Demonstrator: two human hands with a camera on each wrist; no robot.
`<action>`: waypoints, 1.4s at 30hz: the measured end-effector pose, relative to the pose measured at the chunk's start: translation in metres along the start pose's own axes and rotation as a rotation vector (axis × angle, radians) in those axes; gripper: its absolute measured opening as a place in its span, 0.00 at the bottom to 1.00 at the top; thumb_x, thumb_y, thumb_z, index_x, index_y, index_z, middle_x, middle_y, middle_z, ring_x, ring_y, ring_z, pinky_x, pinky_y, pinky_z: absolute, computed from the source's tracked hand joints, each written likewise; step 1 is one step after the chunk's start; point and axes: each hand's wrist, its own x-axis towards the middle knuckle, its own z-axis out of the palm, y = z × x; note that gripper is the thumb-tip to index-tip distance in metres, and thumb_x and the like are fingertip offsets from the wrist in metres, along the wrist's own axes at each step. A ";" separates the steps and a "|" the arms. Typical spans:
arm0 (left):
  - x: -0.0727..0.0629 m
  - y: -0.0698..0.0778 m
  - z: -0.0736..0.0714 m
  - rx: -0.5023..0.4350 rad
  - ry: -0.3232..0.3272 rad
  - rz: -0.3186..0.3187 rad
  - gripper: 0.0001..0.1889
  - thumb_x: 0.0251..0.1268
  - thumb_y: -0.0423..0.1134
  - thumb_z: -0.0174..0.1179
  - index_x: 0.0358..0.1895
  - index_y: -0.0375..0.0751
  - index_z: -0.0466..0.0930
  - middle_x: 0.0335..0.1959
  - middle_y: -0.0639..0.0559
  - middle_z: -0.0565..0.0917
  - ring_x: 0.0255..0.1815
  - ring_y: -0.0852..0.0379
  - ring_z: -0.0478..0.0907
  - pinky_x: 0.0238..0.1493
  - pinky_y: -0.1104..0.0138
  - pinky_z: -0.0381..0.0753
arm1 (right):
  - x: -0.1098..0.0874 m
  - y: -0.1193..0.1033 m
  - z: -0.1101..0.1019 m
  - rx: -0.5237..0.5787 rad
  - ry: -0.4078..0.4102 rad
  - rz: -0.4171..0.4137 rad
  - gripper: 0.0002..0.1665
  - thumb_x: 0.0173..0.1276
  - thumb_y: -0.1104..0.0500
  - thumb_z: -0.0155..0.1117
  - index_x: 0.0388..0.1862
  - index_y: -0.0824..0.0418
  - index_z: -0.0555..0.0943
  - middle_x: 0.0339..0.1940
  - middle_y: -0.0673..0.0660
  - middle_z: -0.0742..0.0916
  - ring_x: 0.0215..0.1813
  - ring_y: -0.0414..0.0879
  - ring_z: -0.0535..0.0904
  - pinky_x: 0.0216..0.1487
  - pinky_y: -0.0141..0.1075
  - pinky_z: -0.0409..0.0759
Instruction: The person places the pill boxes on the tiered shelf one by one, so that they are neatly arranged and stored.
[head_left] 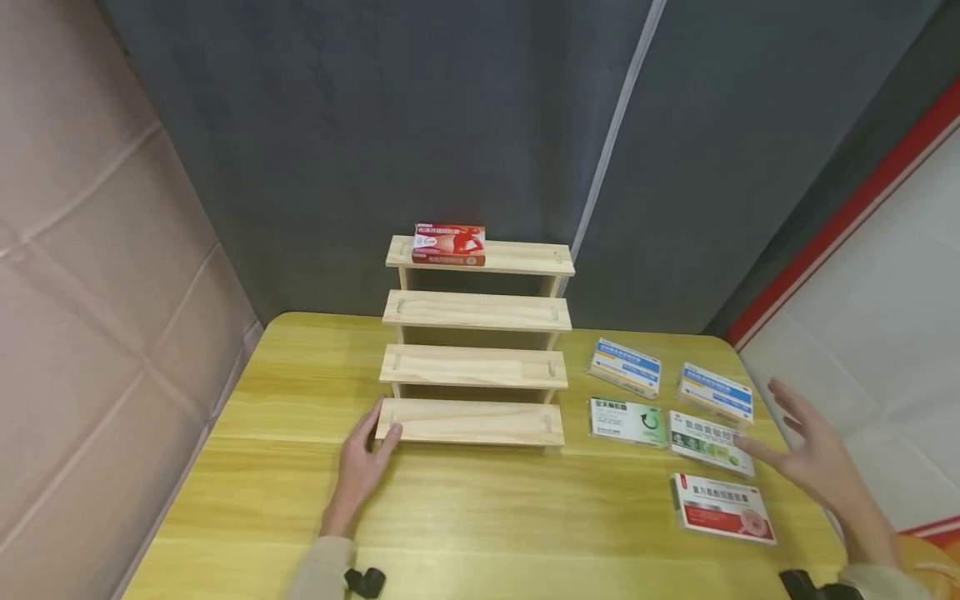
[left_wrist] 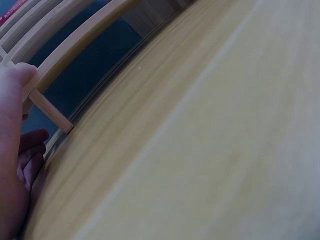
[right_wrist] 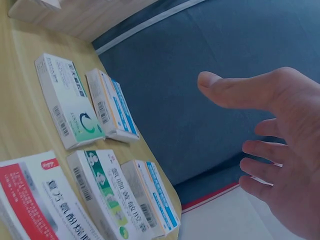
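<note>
A wooden four-step display stand [head_left: 472, 422] stands on the table. My left hand [head_left: 362, 469] grips the left end of its lowest step, the thumb on the front edge. In the left wrist view, the thumb [left_wrist: 26, 75] presses the step's wood, with other fingers lower down beside it. On the top step sits a red medicine box [head_left: 450, 246]. My right hand [head_left: 813, 458] is raised at the right with fingers spread, holding nothing. Nearest to it in the head view are a green-and-white medicine box [head_left: 711, 442] and a blue-and-white medicine box [head_left: 716, 393].
Another blue-and-white box [head_left: 626, 367], a white box with a green end [head_left: 627, 421] and a red-and-white box [head_left: 723, 508] lie right of the stand on the wooden table [head_left: 247, 467]. A dark curtain [head_left: 375, 125] hangs behind; pale fabric walls flank both sides.
</note>
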 end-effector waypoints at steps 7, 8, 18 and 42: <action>0.000 -0.001 0.000 0.006 -0.001 -0.001 0.35 0.74 0.52 0.60 0.79 0.52 0.60 0.77 0.38 0.66 0.77 0.34 0.62 0.78 0.37 0.58 | -0.019 0.013 0.005 0.030 -0.053 0.025 0.63 0.61 0.59 0.78 0.84 0.61 0.47 0.80 0.76 0.58 0.84 0.55 0.49 0.56 0.02 0.47; 0.000 -0.001 0.000 0.009 -0.003 -0.002 0.35 0.74 0.52 0.59 0.80 0.52 0.60 0.77 0.38 0.66 0.78 0.33 0.62 0.78 0.37 0.58 | -0.022 0.016 0.006 0.034 -0.062 0.032 0.63 0.61 0.59 0.78 0.84 0.60 0.46 0.80 0.76 0.57 0.83 0.62 0.49 0.57 0.03 0.46; 0.002 0.000 0.000 0.000 -0.006 0.000 0.35 0.74 0.52 0.59 0.80 0.52 0.59 0.78 0.39 0.66 0.78 0.34 0.61 0.78 0.37 0.58 | -0.046 0.035 0.016 0.068 -0.120 0.106 0.66 0.59 0.62 0.77 0.84 0.65 0.43 0.80 0.79 0.54 0.73 0.82 0.53 0.51 0.03 0.52; 0.001 -0.001 -0.001 -0.001 -0.012 0.001 0.35 0.74 0.53 0.59 0.80 0.54 0.59 0.78 0.39 0.65 0.78 0.34 0.60 0.78 0.37 0.57 | -0.054 0.046 0.047 0.133 -0.375 0.329 0.67 0.58 0.62 0.78 0.78 0.78 0.39 0.72 0.84 0.53 0.65 0.81 0.60 0.47 0.19 0.73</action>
